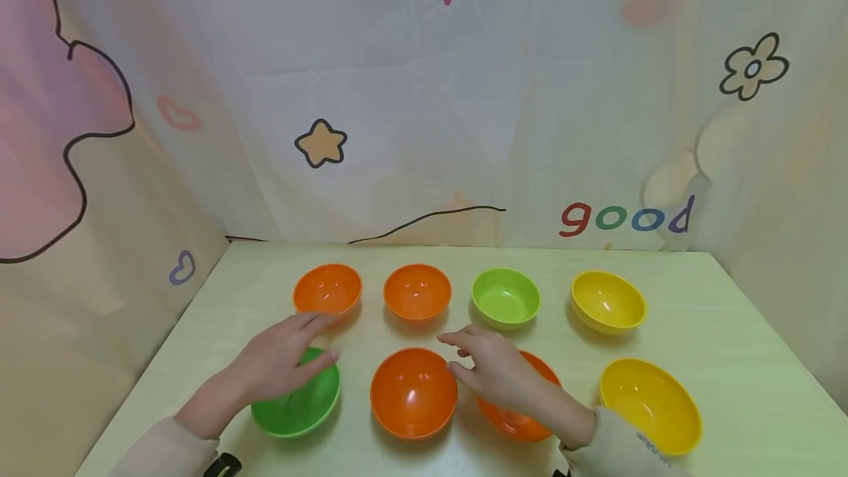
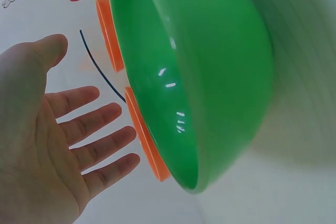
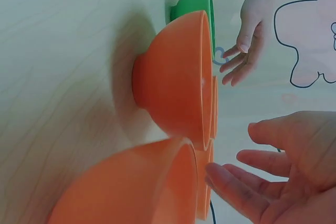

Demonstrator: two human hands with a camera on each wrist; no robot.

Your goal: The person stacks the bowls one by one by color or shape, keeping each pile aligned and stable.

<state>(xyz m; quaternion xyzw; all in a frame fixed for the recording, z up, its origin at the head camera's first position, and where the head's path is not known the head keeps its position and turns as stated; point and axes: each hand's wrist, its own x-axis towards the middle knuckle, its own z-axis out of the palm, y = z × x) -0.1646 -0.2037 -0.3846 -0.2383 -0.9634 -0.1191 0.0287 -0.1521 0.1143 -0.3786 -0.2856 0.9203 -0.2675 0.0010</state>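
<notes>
My left hand [image 1: 281,358] hovers over the dark green bowl [image 1: 296,409] in the front row, fingers extended and nothing in it. In the left wrist view, its fingers [image 2: 100,124] are spread beside that bowl's rim. My right hand [image 1: 486,365] reaches over the front row, between the middle orange bowl [image 1: 414,394] and the right orange bowl [image 1: 513,418], which the forearm partly covers. Its fingers are loosely bent and hold nothing; the right wrist view shows them above the bowl rims. Behind the left hand stands the back-left orange bowl [image 1: 327,289].
Across the back row are another orange bowl [image 1: 417,291], a light green bowl [image 1: 506,299] and a yellow bowl [image 1: 608,302]. A larger yellow bowl [image 1: 652,403] stands at the front right, beside the right sleeve. A printed cloth [image 1: 411,94] hangs behind the pale table [image 1: 742,359].
</notes>
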